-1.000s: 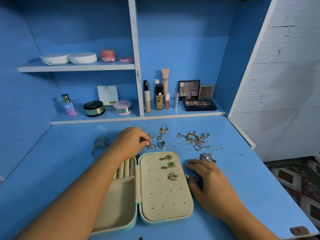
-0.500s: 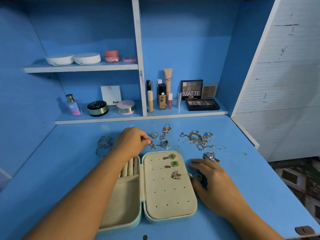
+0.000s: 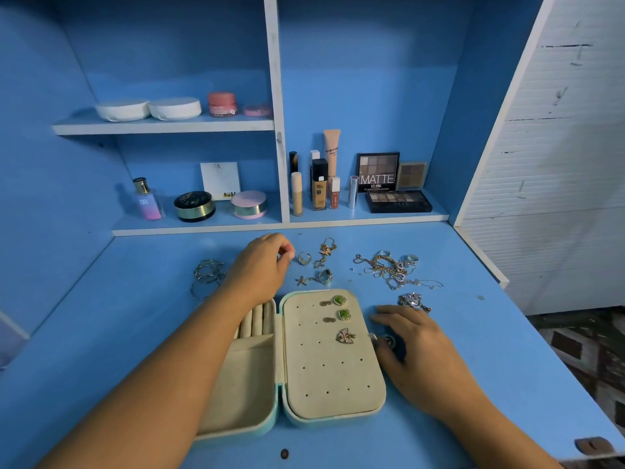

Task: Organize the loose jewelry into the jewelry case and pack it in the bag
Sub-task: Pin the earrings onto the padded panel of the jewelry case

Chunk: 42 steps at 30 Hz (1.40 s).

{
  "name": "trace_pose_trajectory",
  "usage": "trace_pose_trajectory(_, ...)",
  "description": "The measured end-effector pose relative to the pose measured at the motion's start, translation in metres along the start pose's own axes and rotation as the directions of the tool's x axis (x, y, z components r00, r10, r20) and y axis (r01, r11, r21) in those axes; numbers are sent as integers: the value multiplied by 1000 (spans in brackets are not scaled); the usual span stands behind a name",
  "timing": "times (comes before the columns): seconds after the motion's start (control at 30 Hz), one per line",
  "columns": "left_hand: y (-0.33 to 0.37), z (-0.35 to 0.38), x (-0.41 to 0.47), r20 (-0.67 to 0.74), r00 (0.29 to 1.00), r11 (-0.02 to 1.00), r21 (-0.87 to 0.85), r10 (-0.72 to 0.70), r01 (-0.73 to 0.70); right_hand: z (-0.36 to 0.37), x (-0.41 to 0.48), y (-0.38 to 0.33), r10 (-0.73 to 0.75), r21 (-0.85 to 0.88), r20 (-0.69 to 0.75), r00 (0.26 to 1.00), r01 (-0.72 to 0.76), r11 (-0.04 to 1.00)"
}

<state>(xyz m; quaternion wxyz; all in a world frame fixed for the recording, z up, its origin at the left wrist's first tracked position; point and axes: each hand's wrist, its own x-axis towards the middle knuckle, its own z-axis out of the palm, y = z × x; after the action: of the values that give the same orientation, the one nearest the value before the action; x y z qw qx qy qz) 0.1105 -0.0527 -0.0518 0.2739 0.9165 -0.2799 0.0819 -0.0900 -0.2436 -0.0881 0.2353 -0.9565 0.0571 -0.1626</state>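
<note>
The mint jewelry case (image 3: 338,414) lies open on the blue desk, cream lining up. Its right panel holds two green earrings (image 3: 341,307) and a butterfly piece (image 3: 345,336); ring rolls (image 3: 257,321) sit in the left half. My left hand (image 3: 258,269) hovers just behind the case, thumb and fingertips pinching a small piece of jewelry that is mostly hidden. My right hand (image 3: 416,346) rests on the desk against the case's right edge, fingers relaxed, beside a small round clasp (image 3: 388,340). Loose rings (image 3: 304,258), a star piece (image 3: 302,280) and tangled chains (image 3: 389,269) lie behind the case.
Silver bangles (image 3: 206,277) lie at the left. A sparkly brooch (image 3: 412,301) sits just beyond my right fingers. Cosmetics, palettes and jars fill the shelves (image 3: 280,228) at the back. The desk's right edge (image 3: 487,265) drops to the floor. No bag is in view.
My left hand has lifted slightly and drawn its fingertips together over the loose rings. The right hand has stayed beside the case.
</note>
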Motion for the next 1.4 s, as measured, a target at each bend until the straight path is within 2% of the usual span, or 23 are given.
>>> trace_pose_trajectory(0.13, 0, -2, -4, -40, 998, 996, -82, 40, -43, 0, 0, 0, -7, 10, -5, 1000, 7, 1000)
trace_pose_trajectory(0.23, 2, -7, -5, -17, 1000, 970, -244, 11, -15, -1, 1, 0, -8, 11, -17, 1000, 8, 1000)
trace_pose_trajectory(0.4, 21, -27, -12, 78, 995, 841, -532, -62, 94, -2, 1, -1, -9, 6, -14, 1000, 9, 1000)
trace_pose_trajectory(0.47, 30, -39, -21, 130, 989, 794, -592, -73, 137, -2, 1, -1, -14, 11, -8, 1000, 14, 1000)
trace_pose_trajectory(0.53, 36, -47, -36, 190, 980, 810, -565, -61, 160, -2, 1, -1, -15, 16, -4, 1000, 16, 1000)
trace_pose_trajectory(0.63, 43, -53, -65, 260, 965, 892, -431, -21, 136, -1, 0, 1, -34, 13, -2, 999, 34, 999)
trace_pose_trajectory(0.87, 73, -39, -115, 317, 942, 974, -224, 109, -37, -3, -3, 2, -94, 73, -61, 994, 98, 993)
trace_pose_trajectory(1.07, 80, -22, -118, 275, 952, 978, -189, 137, -86, -9, -6, -2, -119, 169, -77, 990, 131, 977)
trace_pose_trajectory(1.4, 91, -12, -112, 281, 950, 984, -147, 134, -96, -6, -2, 1, -179, 176, -95, 979, 193, 965)
